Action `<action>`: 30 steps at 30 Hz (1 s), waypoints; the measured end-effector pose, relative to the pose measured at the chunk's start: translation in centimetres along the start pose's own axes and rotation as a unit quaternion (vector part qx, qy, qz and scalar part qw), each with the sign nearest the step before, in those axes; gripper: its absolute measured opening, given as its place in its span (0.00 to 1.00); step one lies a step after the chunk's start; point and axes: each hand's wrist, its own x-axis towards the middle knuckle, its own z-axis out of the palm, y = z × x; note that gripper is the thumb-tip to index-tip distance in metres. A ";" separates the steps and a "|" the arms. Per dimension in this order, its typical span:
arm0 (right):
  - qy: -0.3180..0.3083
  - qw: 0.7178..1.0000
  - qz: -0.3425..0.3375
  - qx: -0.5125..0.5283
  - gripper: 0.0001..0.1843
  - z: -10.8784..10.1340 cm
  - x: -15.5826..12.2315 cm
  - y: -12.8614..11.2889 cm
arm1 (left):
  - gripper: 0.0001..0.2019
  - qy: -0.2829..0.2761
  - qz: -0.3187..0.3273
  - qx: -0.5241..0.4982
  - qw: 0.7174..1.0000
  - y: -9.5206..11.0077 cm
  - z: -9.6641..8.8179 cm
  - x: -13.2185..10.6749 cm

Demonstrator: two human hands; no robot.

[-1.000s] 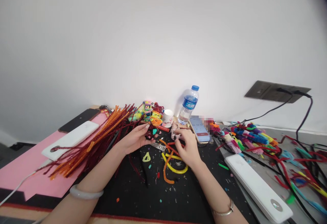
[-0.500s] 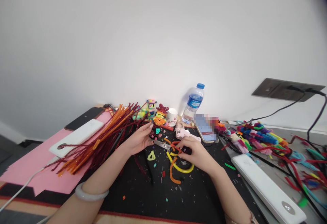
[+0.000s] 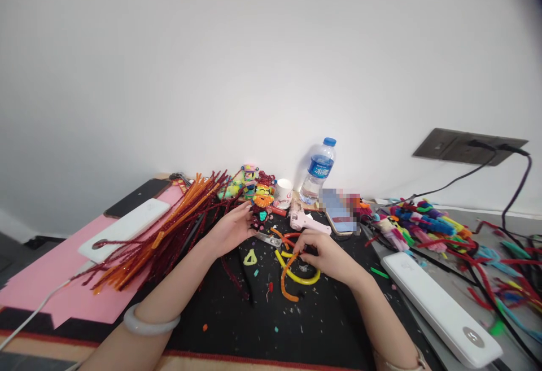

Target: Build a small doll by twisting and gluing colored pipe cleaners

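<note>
My left hand (image 3: 231, 228) cups a small dark red craft piece with teal and pink bits (image 3: 259, 217) just above the black mat (image 3: 254, 326). My right hand (image 3: 324, 252) rests low on the mat with its fingers curled, fingertips pinching at the orange and red pipe cleaner pieces (image 3: 288, 278) beside a yellow loop (image 3: 296, 274). What the fingers hold is hidden. Small silver scissors (image 3: 267, 239) lie between the two hands. A pink glue gun (image 3: 307, 222) lies just beyond the right hand.
A bundle of red and orange pipe cleaners (image 3: 169, 230) fans out left. Finished figures (image 3: 258, 187), a white cup (image 3: 283, 192), a water bottle (image 3: 317, 170) and a phone (image 3: 341, 213) stand behind. Coloured pipe cleaners (image 3: 423, 227) and a white bar (image 3: 440, 309) lie right.
My right hand left the pink glue gun, which now lies on the mat, and drew back down to the orange and yellow pieces. The left hand barely moved.
</note>
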 end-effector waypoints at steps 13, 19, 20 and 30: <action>0.194 0.980 0.042 0.035 0.05 1.8 1.1 -0.1 | 0.12 0.012 0.109 0.040 0.993 -0.2 0.3 0.1; 0.277 0.960 0.045 0.008 0.10 3.5 3.3 -0.5 | 0.14 0.051 0.139 0.093 0.984 -0.4 0.3 0.2; 0.267 0.963 0.034 0.003 0.14 3.6 3.6 -0.6 | 0.14 0.052 0.139 0.098 0.984 -0.4 0.4 0.2; 0.293 0.931 0.122 -0.178 0.27 1.0 1.7 1.9 | 0.13 0.054 0.125 0.110 0.985 -0.4 0.7 -0.2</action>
